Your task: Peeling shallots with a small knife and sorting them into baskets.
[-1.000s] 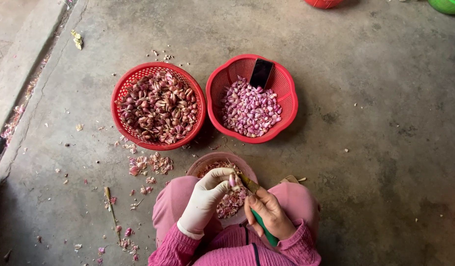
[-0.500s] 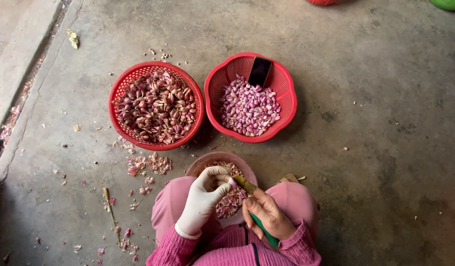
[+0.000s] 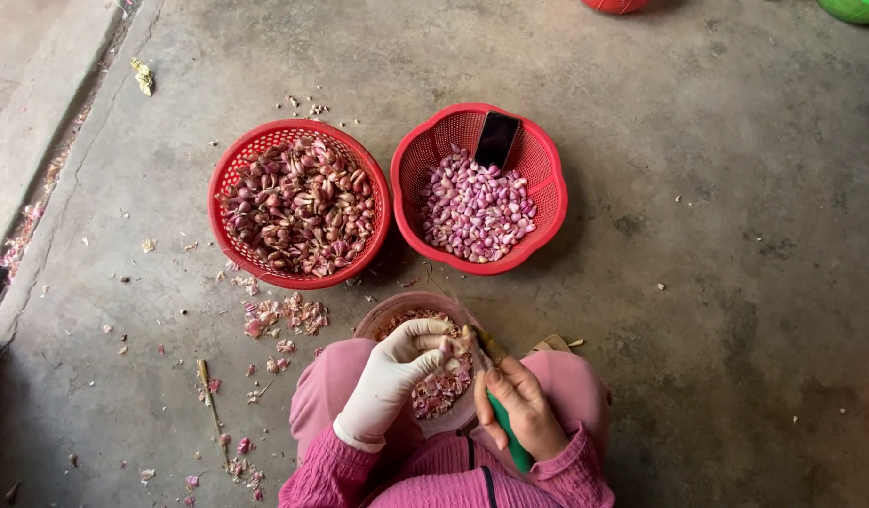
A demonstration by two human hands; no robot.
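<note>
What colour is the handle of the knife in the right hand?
Green; the knife handle shows below the right hand in the head view.

Gloved left hand (image 3: 397, 374) pinches shallot (image 3: 446, 346); right hand (image 3: 521, 406) grips knife (image 3: 503, 421), probably.

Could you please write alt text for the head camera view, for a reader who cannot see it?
Seen from above, a gloved left hand holds a small shallot while the bare right hand works it with a green-handled knife over a pink bowl of peelings. Ahead on the concrete floor sit two red baskets, one of unpeeled shallots, one of peeled ones with a phone.

Red plastic baskets (image 3: 302, 202), rough concrete floor (image 3: 717, 235)
</note>
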